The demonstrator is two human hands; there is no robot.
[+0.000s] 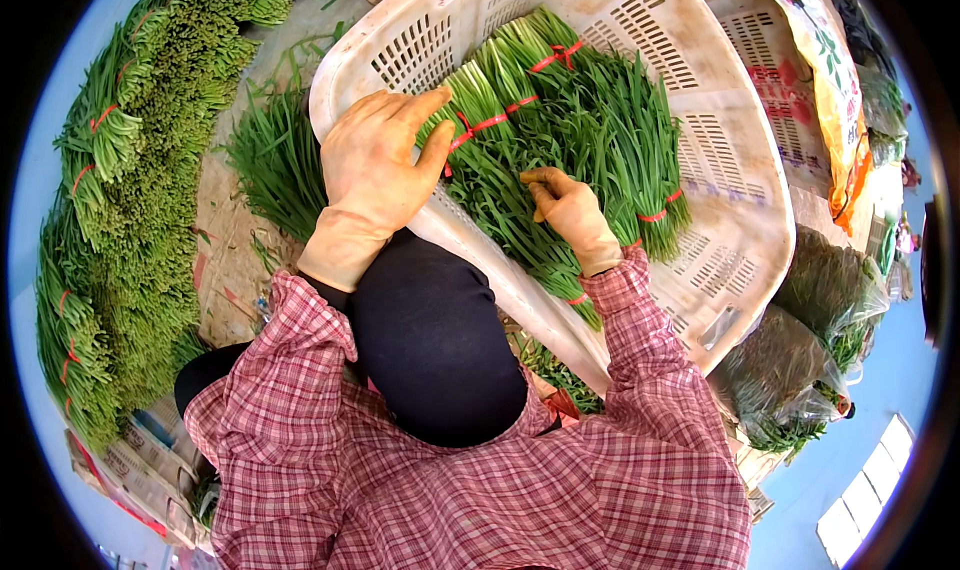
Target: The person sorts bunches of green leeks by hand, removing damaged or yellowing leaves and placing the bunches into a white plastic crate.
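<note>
Bundles of Chinese chives [590,110], tied with red bands, lie in a large white slotted plastic crate [700,160]. My left hand [375,160], in a pale rubber glove, reaches over the crate's near left rim. Its thumb and fingers are apart beside the pale stem ends of a chive bundle. Above the dark green leaves in the middle is my right hand [572,220], also gloved, with its fingers curled together. Whether any leaf is caught between those fingertips is hidden. Stem ends point both to the upper left and to the lower right of the crate.
A tall stack of tied chives [150,190] runs along the left. Loose chives [275,160] lie on the floor beside the crate. To the right are clear plastic bags of greens [790,370] and a white and orange printed sack [830,80].
</note>
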